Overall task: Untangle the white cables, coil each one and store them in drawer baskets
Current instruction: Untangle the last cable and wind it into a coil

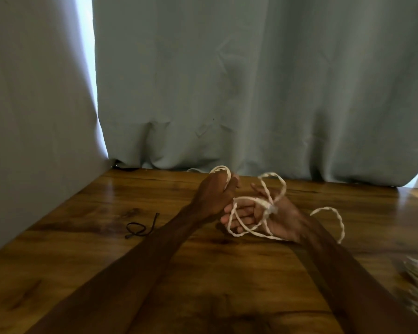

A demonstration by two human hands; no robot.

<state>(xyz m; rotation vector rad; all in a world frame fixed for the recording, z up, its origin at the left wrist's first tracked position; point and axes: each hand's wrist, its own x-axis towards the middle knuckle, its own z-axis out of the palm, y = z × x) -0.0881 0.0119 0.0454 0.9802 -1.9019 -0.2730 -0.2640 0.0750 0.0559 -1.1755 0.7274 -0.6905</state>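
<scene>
White cable point(328, 208) is being untangled: left hand point(215, 194) gripping a loop point(221, 168), right hand point(282, 218) cradling the knot point(270, 209) open-palmed; next, loosening it

Both bare forearms reach forward from the lower edge and converge near the middle, the hands almost touching. The left hand point(215, 192) shows its back, its fingers curled round a loop of white cable point(270, 208) that sticks out above the knuckles. The right hand point(275, 218) lies palm up, its fingers point(237, 214) stretched leftward and fairly straight, cable strands draped across them and the palm.
</scene>
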